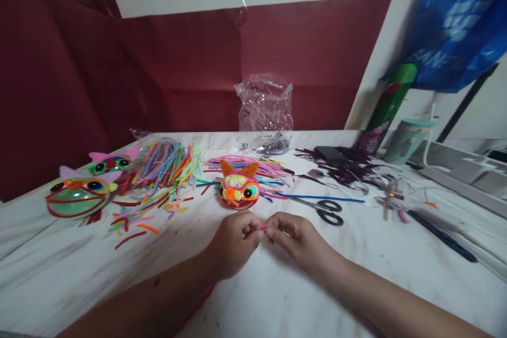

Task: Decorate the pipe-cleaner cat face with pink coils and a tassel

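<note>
The left hand [233,240] and right hand [293,237] are meeting over the white counter [79,274], each grip pinching one short pink pipe-cleaner piece [263,228]; one orange-eared round face toy [239,187] is sitting just beyond; one pair of black-handled scissors [327,211] is lying near the right hand; two more face toys [77,198] are resting far left.

Fuzzy pipe cleaners [166,166] strewn across a smooth, smudged tabletop [79,269].
</note>
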Demonstrator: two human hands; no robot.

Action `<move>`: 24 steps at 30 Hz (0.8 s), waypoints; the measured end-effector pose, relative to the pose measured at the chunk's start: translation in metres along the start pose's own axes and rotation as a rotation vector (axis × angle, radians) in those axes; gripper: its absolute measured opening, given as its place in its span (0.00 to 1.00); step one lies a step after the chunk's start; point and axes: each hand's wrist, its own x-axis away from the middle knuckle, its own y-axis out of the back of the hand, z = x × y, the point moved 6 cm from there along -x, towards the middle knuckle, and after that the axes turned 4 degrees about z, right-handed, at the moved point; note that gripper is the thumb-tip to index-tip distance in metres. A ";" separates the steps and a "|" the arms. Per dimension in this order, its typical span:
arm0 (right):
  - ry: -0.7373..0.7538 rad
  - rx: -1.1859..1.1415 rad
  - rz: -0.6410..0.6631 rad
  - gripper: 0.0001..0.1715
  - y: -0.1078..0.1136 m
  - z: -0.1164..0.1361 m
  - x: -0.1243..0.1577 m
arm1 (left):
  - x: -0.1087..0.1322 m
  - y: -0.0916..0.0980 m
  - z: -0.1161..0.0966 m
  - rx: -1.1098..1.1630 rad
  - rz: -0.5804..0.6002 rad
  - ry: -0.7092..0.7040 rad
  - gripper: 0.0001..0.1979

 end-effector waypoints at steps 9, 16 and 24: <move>-0.124 -0.382 -0.180 0.16 -0.008 -0.012 0.002 | 0.003 -0.004 0.012 0.194 -0.120 0.038 0.06; -0.061 -0.186 -0.138 0.15 -0.004 -0.008 0.003 | 0.004 -0.011 0.018 0.222 -0.040 0.124 0.05; -0.012 0.196 0.059 0.09 -0.002 -0.001 0.003 | 0.004 -0.005 0.006 -0.090 0.044 -0.031 0.04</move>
